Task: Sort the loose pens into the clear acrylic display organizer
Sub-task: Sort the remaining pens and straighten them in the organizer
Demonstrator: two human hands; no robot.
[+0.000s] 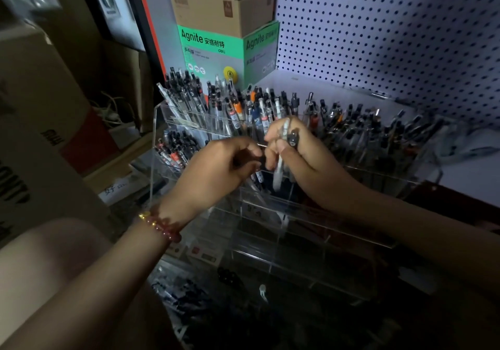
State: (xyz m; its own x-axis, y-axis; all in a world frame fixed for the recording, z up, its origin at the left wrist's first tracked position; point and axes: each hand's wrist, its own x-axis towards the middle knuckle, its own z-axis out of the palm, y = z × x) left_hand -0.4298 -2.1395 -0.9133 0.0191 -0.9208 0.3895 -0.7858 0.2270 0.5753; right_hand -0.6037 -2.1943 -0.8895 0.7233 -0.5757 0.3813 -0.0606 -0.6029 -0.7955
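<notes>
A tiered clear acrylic organizer stands in front of me, its upper rows packed with upright pens. My right hand is closed around a small bunch of pens, one white and one dark-capped, held upright over the middle tier. My left hand, with a bead bracelet on the wrist, pinches a thin clear pen that slants down toward the front tier. The fingertips of both hands nearly meet. The lower front compartments are dim and look mostly bare.
A green Agnite box with a brown carton on top stands behind the organizer. A white pegboard forms the right wall. Cardboard boxes crowd the left. Dark loose items lie in shadow below the organizer.
</notes>
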